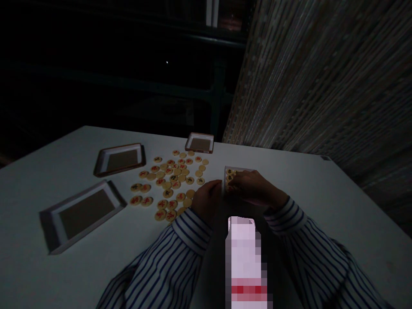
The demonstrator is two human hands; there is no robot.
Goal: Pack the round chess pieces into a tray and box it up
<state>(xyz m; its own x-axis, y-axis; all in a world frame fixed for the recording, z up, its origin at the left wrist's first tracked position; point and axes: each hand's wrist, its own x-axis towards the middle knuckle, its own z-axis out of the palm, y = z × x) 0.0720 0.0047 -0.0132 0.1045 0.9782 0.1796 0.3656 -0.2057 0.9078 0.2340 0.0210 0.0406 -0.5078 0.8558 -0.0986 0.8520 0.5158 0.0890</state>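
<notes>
A shallow white-walled box (pixel 224 182) holds xiangqi pieces (pixel 229 171) set in rows. My left hand (pixel 207 201) is curled at the left wall of this box, its fingertips against the edge. Over the inside of the box, my right hand (pixel 257 189) is bent down with its fingers together at the pieces; what lies between its fingertips is hidden. To the left of my hands, many loose round xiangqi pieces (pixel 174 177) are scattered on the white table, some showing red or black characters and some blank sides.
An open box part (pixel 53 223) lies at the front left, with a brown-rimmed tray (pixel 96 165) behind it. A smaller brown-rimmed tray (pixel 210 148) stands near the far edge of the table (pixel 322 206). A string curtain (pixel 309 77) hangs behind, right. A pixelated bright shape (pixel 244 257) sits in front.
</notes>
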